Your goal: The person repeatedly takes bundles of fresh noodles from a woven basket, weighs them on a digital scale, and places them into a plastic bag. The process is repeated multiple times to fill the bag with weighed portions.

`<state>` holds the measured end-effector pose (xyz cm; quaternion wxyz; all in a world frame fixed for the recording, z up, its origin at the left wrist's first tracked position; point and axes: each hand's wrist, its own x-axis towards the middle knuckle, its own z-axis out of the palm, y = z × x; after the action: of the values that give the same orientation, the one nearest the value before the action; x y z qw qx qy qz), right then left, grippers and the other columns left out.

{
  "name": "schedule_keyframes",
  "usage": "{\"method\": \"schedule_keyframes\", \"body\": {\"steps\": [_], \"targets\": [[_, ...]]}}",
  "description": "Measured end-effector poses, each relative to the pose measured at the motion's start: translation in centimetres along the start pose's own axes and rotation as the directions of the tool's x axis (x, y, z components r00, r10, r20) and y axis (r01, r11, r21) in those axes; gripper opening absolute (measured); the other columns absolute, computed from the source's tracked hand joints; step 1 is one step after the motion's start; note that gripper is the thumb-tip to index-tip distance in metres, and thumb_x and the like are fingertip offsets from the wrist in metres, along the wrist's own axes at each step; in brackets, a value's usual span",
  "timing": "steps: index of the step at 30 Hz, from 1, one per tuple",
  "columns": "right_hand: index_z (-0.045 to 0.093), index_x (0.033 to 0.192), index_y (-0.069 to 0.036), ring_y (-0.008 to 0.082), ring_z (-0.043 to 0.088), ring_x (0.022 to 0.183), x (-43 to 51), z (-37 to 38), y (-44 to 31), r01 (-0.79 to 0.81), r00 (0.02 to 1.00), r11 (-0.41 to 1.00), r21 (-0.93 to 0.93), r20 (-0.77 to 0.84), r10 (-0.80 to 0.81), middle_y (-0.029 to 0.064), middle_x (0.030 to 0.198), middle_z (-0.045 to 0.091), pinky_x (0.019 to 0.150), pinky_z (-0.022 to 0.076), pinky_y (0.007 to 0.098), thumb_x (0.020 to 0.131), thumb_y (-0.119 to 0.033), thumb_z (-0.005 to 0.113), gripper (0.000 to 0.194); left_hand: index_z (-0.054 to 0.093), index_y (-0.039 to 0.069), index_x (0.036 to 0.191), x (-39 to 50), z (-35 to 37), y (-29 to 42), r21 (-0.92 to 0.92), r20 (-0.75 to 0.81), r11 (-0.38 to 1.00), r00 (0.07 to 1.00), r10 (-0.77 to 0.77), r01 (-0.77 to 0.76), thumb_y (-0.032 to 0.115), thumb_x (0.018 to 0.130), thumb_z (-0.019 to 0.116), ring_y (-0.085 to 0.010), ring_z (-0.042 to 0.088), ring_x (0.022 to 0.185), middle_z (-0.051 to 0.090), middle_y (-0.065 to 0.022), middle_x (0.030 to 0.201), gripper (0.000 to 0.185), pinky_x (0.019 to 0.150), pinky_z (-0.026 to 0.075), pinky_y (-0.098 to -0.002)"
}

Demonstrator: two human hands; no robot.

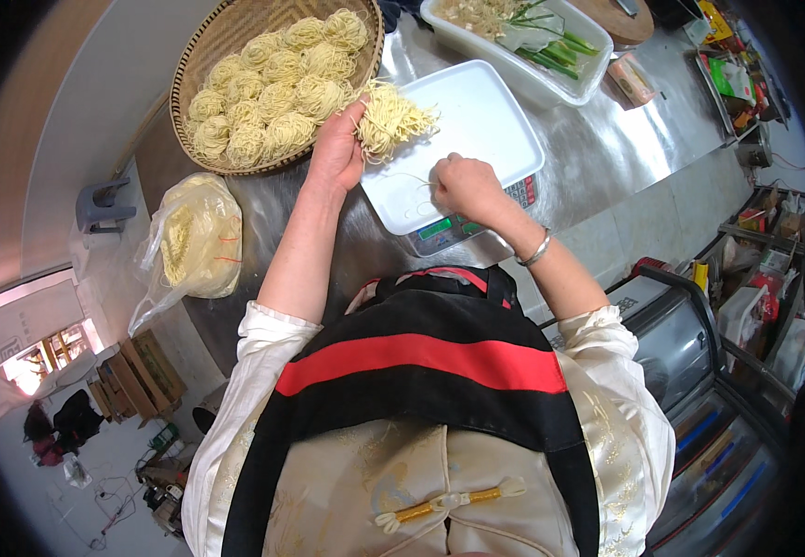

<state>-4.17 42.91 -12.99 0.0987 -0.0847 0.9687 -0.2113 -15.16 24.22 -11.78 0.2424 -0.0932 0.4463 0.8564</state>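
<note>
My left hand [338,150] holds a loose bundle of yellow noodles [390,124] above the left edge of a white plastic tray [493,125]. The tray rests on a digital scale [444,237] with a green display. Over the near part of the tray is my right hand [469,184], its fingers curled at the end of a thin noodle strand. Whether the fingers pinch that strand cannot be told. A few short strands lie on the tray. Left of it, a round woven bamboo basket [218,31] bears several coiled noodle nests [277,97].
An open plastic bag of noodles [197,240] lies at the left of the steel table [583,160]. A white tub [514,69] with scallions [556,56] stands behind the tray, a small packet [631,80] beside it. A round wooden board [611,21] is at the back right.
</note>
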Motion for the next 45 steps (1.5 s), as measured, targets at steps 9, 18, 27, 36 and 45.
{"method": "schedule_keyframes", "body": {"steps": [9, 18, 27, 36, 45], "targets": [[0.063, 0.077, -0.001, 0.0400, 0.063, 0.073, 3.3, -8.2, -1.8, 0.291, 0.914, 0.916, 0.277, -0.364, -0.181, 0.0186, 0.081, 0.064, 0.067, 0.0508, 0.0472, 0.079, -0.017, 0.061, 0.016, 0.056, -0.002, 0.126, -1.9, 1.7, -0.8, 0.178, 0.163, 0.974, 0.972, -0.170, 0.141, 0.025, 0.099, 0.061, -0.0162, 0.065, 0.102, 0.066, -0.0096, 0.117, 0.038, 0.089, 0.054, -0.0307], [0.073, 0.100, -0.005, 0.0246, 0.066, 0.089, 5.5, -7.5, 0.7, 0.266, 0.955, 0.776, 0.571, -0.267, -0.130, 0.0109, 0.096, 0.069, 0.080, 0.0518, 0.0356, 0.092, -0.027, 0.062, 0.026, 0.050, -0.002, 0.132, -3.2, 2.1, -0.8, 0.156, 0.293, 0.972, 0.932, -0.214, 0.174, 0.020, 0.098, 0.060, -0.0165, 0.064, 0.108, 0.064, -0.0100, 0.120, 0.042, 0.095, 0.053, -0.0316], [0.042, 0.145, -0.004, 0.0304, 0.059, 0.122, 5.4, -0.9, 0.4, -0.310, 0.940, -0.558, 0.770, 0.162, -0.300, 0.0161, 0.137, 0.056, 0.096, 0.0519, 0.0541, 0.096, -0.071, 0.031, 0.083, 0.055, -0.002, 0.126, -3.1, 2.2, 0.5, 0.037, 0.216, 0.998, 0.975, 0.049, -0.058, 0.011, 0.094, 0.063, -0.0174, 0.065, 0.103, 0.066, -0.0095, 0.116, 0.036, 0.090, 0.054, -0.0317], [0.047, 0.139, -0.005, 0.0326, 0.063, 0.113, 4.1, -1.3, -4.1, -0.357, 0.934, -0.627, 0.693, 0.240, -0.266, 0.0158, 0.129, 0.061, 0.088, 0.0564, 0.0543, 0.096, -0.067, 0.039, 0.076, 0.061, 0.001, 0.118, -7.9, 0.7, 1.7, 0.774, 0.370, 0.390, 0.856, 0.362, -0.499, 0.009, 0.083, 0.072, -0.0213, 0.068, 0.097, 0.069, -0.0126, 0.109, 0.037, 0.085, 0.053, -0.0336], [0.061, 0.119, -0.005, 0.0224, 0.070, 0.091, 5.2, 1.2, -9.9, -0.323, 0.930, -0.670, 0.669, 0.355, -0.094, 0.0103, 0.106, 0.070, 0.077, 0.0612, 0.0367, 0.093, -0.024, 0.067, 0.032, 0.064, 0.003, 0.104, -12.3, -1.8, 6.4, 0.795, 0.558, 0.024, 0.747, 0.360, -0.606, 0.008, 0.079, 0.070, -0.0353, 0.063, 0.099, 0.065, -0.0165, 0.106, 0.026, 0.084, 0.052, -0.0408]]}}
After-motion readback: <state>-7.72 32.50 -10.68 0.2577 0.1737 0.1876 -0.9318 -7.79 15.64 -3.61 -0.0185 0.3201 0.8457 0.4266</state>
